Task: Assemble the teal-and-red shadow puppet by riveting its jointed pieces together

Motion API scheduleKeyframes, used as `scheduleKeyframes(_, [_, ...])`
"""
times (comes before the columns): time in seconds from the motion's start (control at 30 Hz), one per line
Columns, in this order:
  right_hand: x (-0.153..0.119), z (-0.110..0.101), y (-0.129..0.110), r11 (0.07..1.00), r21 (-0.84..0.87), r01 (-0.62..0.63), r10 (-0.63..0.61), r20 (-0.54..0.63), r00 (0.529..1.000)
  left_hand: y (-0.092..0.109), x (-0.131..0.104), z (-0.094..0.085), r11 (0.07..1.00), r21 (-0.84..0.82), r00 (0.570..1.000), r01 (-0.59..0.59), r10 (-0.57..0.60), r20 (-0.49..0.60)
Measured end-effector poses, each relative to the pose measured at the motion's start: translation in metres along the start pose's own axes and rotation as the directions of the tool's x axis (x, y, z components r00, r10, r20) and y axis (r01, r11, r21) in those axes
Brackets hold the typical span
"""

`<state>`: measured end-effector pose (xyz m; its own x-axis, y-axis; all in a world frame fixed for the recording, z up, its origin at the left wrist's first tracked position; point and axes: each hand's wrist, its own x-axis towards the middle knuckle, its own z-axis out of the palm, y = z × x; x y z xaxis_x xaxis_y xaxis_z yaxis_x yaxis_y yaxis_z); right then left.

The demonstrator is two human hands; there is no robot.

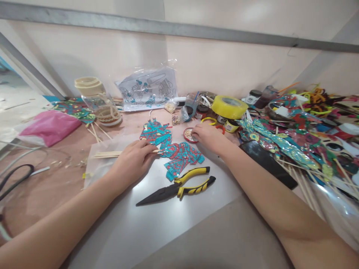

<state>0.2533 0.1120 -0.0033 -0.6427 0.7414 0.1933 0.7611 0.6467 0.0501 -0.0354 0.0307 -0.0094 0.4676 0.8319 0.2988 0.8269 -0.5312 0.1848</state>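
Observation:
My left hand is closed around thin wooden sticks, whose tips reach a teal and red painted cut-out figure on the translucent sheet. My right hand is at a small round red-rimmed dish of tiny beads, its fingers bent together over the right side of the dish; whatever they pinch is too small to see. Long-nose pliers with yellow and black handles lie just in front of the figure.
Behind are a clear bottle, a bagged line drawing, yellow tape and paint jars. A black phone and more painted cut-outs with sticks lie right. A pink bag and a cable are left.

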Motion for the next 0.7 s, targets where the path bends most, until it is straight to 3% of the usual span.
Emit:
scheduleKeyframes(0.17, [-0.006, 0.001, -0.001, 0.998, 0.032, -0.061, 0.063, -0.062, 0.996, 0.0, 0.0, -0.001, 1.0, -0.004, 1.0, 0.0, 0.0, 0.002])
scheduleKeyframes(0.4, [-0.006, -0.006, -0.003, 0.991, 0.096, -0.099, 0.103, -0.037, 0.994, 0.0, 0.0, -0.001, 1.0, -0.015, 1.0, 0.002, -0.001, 0.015])
scheduleKeyframes(0.57, [-0.006, -0.01, 0.001, 0.974, 0.118, -0.195, 0.207, -0.097, 0.974, 0.001, 0.0, -0.002, 1.0, -0.014, 1.0, 0.006, -0.006, 0.017])
scheduleKeyframes(0.7, [-0.009, -0.009, 0.002, 0.919, 0.227, -0.322, 0.345, -0.068, 0.936, 0.0, -0.001, -0.002, 1.0, -0.009, 1.0, 0.006, -0.006, 0.016])
